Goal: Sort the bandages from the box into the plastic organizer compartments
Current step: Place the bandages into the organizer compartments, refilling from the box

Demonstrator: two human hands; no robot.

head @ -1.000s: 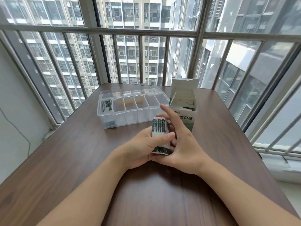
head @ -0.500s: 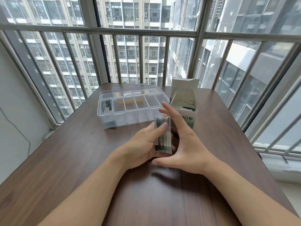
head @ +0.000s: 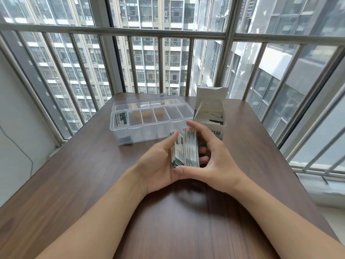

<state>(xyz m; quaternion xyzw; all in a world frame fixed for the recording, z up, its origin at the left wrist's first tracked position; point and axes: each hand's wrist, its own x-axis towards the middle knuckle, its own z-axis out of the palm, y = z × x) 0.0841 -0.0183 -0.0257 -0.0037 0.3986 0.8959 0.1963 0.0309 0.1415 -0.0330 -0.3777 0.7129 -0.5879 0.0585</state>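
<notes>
Your hands have turned the bandage stack (head: 185, 148) upright and edge-on; your left hand (head: 158, 163) now cups its left face, your right hand (head: 214, 157) opened around its right.

Dark wood-grain table (head: 74, 184), metal window railing (head: 112, 31), high-rise apartment blocks (head: 149, 53) outside

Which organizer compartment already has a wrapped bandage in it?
The leftmost compartment of the front row of the organizer: a white-and-dark wrapped bandage shows in it. None shows in the other front compartments.
</notes>
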